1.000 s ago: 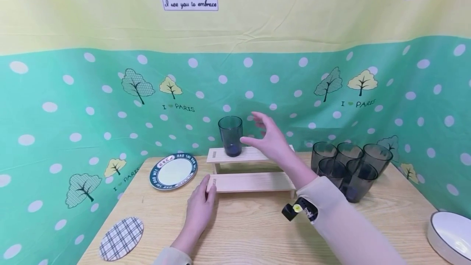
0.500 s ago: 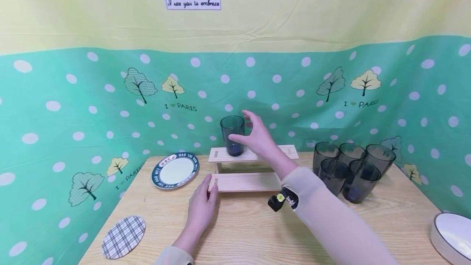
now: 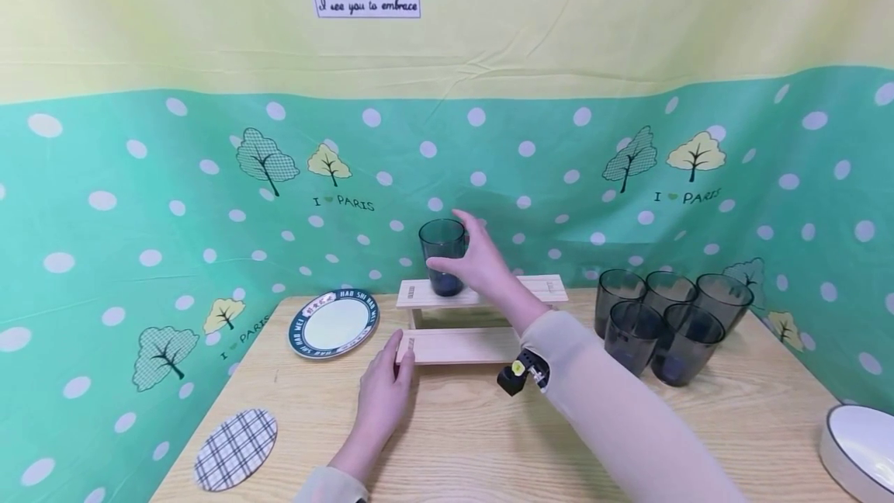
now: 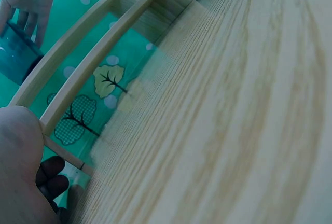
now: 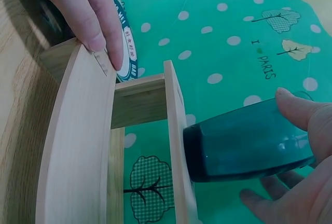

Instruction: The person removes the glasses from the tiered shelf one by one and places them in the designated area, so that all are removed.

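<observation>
A two-tier wooden rack stands on the table. My left hand holds the left end of its lower tier, thumb at the front and fingers curled by the end in the left wrist view. One dark tinted glass is upright on the upper tier, toward its left end. Around that glass's right side is my right hand, thumb across the front and fingers spread at the back. In the right wrist view the thumb lies by the rim of the glass, and some fingers appear apart from it; firm contact cannot be told.
Several matching dark glasses stand grouped right of the rack. A blue-rimmed plate leans at the back left, and a plaid round coaster lies nearer. A white dish sits at the right edge. Patterned cloth hangs behind.
My right hand has moved left, from beside the glass to around it, with the thumb now overlapping its front. The left hand stays at the rack's end; the glass has not moved on the rack.
</observation>
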{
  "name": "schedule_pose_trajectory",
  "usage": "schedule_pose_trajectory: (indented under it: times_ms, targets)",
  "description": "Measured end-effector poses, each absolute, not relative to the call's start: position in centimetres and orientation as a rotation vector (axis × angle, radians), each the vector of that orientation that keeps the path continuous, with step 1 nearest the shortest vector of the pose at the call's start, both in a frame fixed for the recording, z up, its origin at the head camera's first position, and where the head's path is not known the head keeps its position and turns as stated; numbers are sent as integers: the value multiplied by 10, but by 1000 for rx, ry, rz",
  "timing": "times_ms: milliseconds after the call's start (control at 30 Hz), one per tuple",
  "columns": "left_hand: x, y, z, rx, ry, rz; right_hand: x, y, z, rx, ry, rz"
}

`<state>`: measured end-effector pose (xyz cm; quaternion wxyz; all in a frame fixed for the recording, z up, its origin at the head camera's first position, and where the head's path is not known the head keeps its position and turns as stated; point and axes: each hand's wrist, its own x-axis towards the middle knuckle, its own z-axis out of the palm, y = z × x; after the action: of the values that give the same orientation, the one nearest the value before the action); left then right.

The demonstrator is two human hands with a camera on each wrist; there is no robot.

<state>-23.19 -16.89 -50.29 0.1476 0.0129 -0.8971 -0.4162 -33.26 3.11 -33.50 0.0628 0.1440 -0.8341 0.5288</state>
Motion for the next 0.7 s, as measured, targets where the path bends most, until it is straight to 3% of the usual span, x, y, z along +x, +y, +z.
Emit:
schedule_pose_trajectory:
  times_ms: [700]
  targets:
    - [-231, -168, -501, 35, -2575, -1198, -322, 33, -335, 382, -2537, 1582]
